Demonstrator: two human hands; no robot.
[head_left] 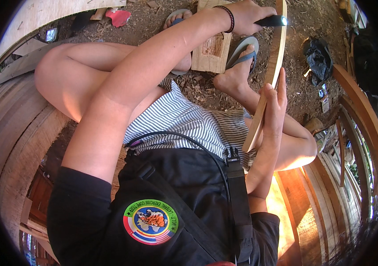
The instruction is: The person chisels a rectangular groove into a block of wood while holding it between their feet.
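Observation:
A long, slightly curved wooden strip (272, 66) slants from the top edge down to my right knee. My right hand (275, 106) grips its lower part, thumb on the near face and fingers along the far side. At the top, my left hand (243, 18) is closed round a short black rod-shaped tool (271, 21). The tool's bright round end lies over the strip's upper part; whether it touches the wood I cannot tell. Between my feet lies a wooden block (211, 62) with a rough hollow cut in it.
Wood chips litter the dirt floor. A crumpled black plastic bag (317, 60) lies to the right, near curved wooden pieces (366, 128). Planks (16, 128) line the left side, and boards (306, 213) stand at lower right. A red scrap (118, 17) lies at upper left.

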